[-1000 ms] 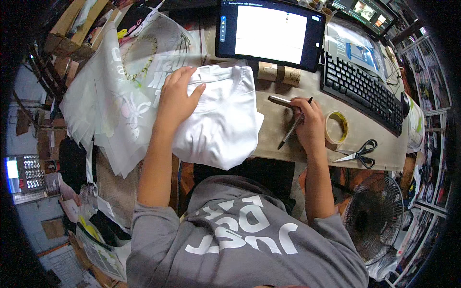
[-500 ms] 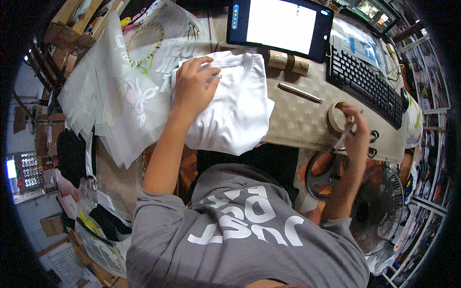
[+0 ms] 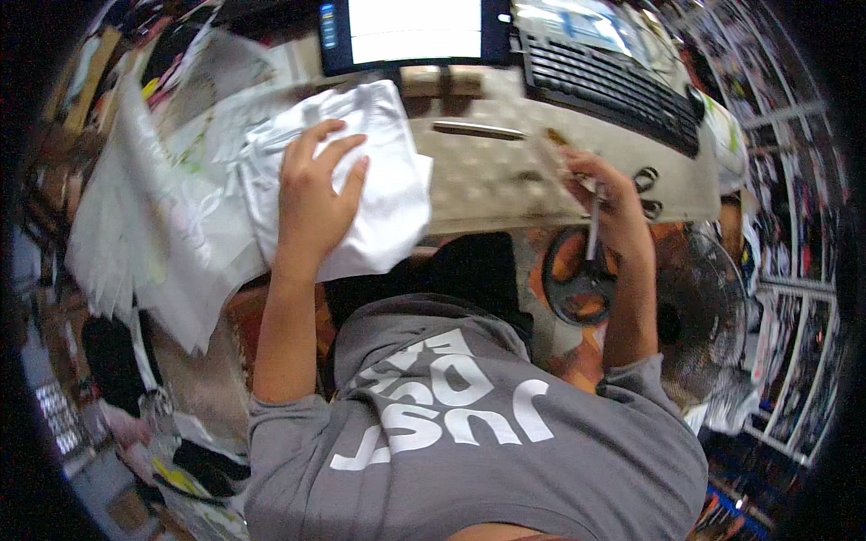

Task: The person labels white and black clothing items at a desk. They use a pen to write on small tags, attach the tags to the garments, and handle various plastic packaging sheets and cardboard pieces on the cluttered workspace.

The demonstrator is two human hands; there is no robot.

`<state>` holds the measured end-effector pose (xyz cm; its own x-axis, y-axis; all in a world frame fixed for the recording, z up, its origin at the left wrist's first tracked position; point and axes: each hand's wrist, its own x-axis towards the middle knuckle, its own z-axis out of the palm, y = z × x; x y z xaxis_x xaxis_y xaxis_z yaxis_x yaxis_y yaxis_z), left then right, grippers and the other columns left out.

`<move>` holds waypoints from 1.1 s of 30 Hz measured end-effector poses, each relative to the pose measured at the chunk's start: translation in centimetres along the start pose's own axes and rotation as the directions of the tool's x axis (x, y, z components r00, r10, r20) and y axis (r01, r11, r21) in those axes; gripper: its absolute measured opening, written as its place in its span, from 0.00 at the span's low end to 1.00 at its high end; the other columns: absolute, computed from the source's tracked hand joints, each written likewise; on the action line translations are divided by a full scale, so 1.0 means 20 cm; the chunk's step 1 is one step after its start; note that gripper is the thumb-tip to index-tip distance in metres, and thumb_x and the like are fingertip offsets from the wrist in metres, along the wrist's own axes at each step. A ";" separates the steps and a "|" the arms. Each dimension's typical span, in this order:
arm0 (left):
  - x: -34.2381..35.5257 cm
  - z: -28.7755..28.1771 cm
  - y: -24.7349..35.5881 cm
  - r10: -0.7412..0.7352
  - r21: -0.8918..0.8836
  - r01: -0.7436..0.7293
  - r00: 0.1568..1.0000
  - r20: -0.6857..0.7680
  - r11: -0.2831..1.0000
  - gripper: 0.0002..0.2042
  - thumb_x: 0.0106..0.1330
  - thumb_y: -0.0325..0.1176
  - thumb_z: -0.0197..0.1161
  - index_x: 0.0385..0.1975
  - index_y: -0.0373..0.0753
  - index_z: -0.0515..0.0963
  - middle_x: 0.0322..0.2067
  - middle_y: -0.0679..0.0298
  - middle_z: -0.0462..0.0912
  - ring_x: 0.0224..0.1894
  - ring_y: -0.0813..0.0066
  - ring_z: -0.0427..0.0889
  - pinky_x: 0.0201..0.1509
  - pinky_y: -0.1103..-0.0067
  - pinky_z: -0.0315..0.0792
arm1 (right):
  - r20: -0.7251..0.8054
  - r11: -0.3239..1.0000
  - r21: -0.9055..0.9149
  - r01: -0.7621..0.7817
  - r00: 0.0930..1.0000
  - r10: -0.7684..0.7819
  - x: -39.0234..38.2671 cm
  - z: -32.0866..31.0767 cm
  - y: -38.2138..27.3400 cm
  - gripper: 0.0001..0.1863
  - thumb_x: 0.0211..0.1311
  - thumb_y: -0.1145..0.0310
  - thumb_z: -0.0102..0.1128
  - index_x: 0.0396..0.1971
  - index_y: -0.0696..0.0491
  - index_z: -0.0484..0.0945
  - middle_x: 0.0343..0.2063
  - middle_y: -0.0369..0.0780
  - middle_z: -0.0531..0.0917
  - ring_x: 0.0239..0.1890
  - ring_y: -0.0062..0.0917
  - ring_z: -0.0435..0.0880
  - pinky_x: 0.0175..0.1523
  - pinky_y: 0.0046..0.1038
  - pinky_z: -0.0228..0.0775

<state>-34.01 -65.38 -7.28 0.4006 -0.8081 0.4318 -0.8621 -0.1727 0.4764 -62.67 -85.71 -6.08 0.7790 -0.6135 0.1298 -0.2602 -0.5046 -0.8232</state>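
The left hand, fingers spread, rests on the folded white shirt at left, which reaches the desk's near edge. The right hand curls around a pen, a blurred thing at its fingertips. Between them stretches desk, a silver marker on its far side; scissors sit right.

Smooth white cloth shirt, matt plastic keyboard.

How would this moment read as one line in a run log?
left hand: resting on white shirt | right hand: holding slim pen; blurred tape roll beside it, grip unclear | table: silver pen, scissors, keyboard
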 end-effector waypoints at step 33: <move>-0.02 0.18 0.51 -0.094 -0.746 0.366 0.920 0.381 0.556 0.04 0.63 0.24 0.57 0.29 0.33 0.70 0.48 0.50 0.77 0.41 0.72 0.81 0.48 0.78 0.74 | -0.090 0.645 -0.746 -0.167 0.984 0.151 -0.27 -0.65 0.59 0.22 0.39 0.84 0.58 0.40 0.51 0.77 0.38 0.44 0.79 0.46 0.42 0.76 0.51 0.35 0.69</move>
<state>-44.06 -68.83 -5.32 0.3311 -0.9416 0.0608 -0.1016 0.0285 0.9944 -77.21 -96.21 -9.27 0.6761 -0.7349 0.0531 -0.7235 -0.6759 -0.1404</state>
